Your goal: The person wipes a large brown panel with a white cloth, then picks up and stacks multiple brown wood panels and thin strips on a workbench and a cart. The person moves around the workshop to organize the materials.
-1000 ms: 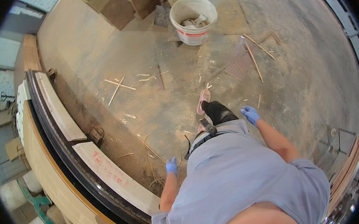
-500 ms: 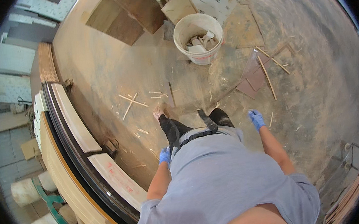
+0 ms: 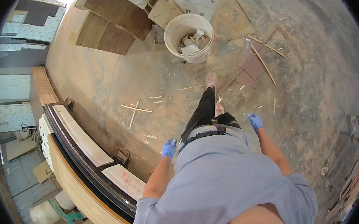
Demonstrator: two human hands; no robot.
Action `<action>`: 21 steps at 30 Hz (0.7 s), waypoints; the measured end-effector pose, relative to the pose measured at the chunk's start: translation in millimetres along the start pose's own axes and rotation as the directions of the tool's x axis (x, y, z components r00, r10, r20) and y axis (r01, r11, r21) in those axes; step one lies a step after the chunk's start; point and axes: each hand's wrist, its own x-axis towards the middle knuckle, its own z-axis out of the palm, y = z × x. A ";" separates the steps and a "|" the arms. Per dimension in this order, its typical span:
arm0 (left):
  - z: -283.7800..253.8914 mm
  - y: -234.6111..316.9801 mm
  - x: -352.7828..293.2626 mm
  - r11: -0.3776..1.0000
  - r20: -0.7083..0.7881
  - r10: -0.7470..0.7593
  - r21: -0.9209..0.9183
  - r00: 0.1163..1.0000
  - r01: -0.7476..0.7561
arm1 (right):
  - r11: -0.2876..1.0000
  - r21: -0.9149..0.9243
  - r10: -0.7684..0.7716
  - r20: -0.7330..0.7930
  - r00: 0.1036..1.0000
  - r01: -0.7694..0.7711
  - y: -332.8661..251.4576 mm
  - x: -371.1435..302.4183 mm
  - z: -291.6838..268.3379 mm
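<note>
Both my hands wear blue gloves and hang at my sides with nothing in them. My left hand is beside my left hip, its fingers loosely bent and not pressed together. Out from my right hip is my right hand, its fingers likewise loose and only partly seen. Neither touches anything. Ahead of my feet stands a white bucket with pale scraps in it. Thin wood strips lie crossed on the floor, forward of my left hand.
Brown panels lean beyond the bucket. Long stacked boards run along my left. Brown flat pieces and loose wood strips lie ahead right. A metal-framed cart stands at the right edge.
I have stepped forward, one foot now well ahead. The bucket and floor scraps appear nearer and shifted left. My left hand has swung forward; the right stays at my side.
</note>
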 end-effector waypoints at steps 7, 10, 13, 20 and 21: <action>-4.0 21.8 -6.0 1.000 -0.019 0.027 -0.005 0.999 -0.027 | 0.974 -0.200 -0.087 0.124 0.989 0.111 5.2 5.1 -7.4; -9.0 21.2 -9.4 0.994 -0.108 -0.033 -0.104 0.994 0.021 | 0.988 -0.123 0.118 0.259 0.959 -0.088 -24.8 -7.6 3.1; 0.0 -27.9 -10.6 0.952 -0.158 -0.071 -0.306 0.985 0.019 | 0.923 -0.379 0.077 0.357 0.931 0.069 -56.2 8.3 24.4; -1.5 -120.3 -36.7 0.784 -0.208 -0.364 -0.594 0.908 0.178 | 0.671 -0.482 -0.171 0.638 0.750 0.564 -214.2 30.1 175.1; 1.8 -135.0 -39.8 0.754 -0.203 -0.402 -0.627 0.893 0.197 | 0.598 -0.537 -0.115 0.677 0.727 0.595 -256.8 10.3 213.0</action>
